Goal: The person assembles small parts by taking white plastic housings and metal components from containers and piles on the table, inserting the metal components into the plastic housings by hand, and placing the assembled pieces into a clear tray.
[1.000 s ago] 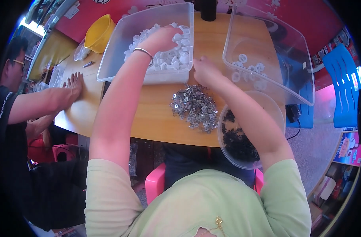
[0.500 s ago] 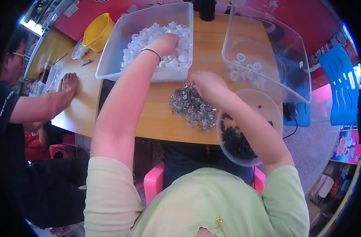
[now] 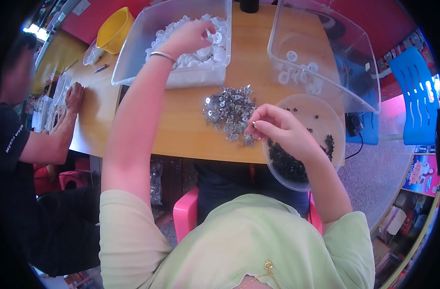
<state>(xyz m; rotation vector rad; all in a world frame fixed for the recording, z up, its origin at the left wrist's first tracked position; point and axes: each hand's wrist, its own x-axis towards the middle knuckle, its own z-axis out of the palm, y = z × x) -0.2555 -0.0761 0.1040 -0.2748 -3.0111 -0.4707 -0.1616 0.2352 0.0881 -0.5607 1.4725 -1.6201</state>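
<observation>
"Metal pieces [image 3: 229, 111] lie in a loose heap on the table [image 3: 181, 125]. Where is the right hand [image 3: 281, 128] in relation to them?"

"Just beside the heap's right edge, with thumb and forefinger drawn close together. A tiny bright spot shows at the tips; it may be a metal piece or only a fingernail, too small to tell."

"And the left hand [image 3: 187, 38]?"

"Over the white plastic pieces [image 3: 160, 39] in the large clear bin [image 3: 133, 58], beyond the heap. Its fingers bend toward pieces near the right wall, but I cannot tell whether they hold one."

"What stands in the way?"

"The bin's near wall stands between the white pieces and the heap, and the left forearm [image 3: 133, 125] passes over its rim. The right forearm [image 3: 328, 188] crosses a round tub [image 3: 333, 120] of black pieces [image 3: 285, 161], hiding part of them."

"What else is around?"

"A second clear bin [image 3: 356, 72] on the right, with a few white rings [image 3: 313, 86] in it. A black cylinder [image 3: 249, 5] stands at the far side, between the bins. Leftward, a yellow basket [image 3: 115, 31] is near a pen [image 3: 100, 69], and a co-worker's hand [image 3: 74, 98] is farther left. A blue chair [image 3: 417, 111] is at far right."
</observation>
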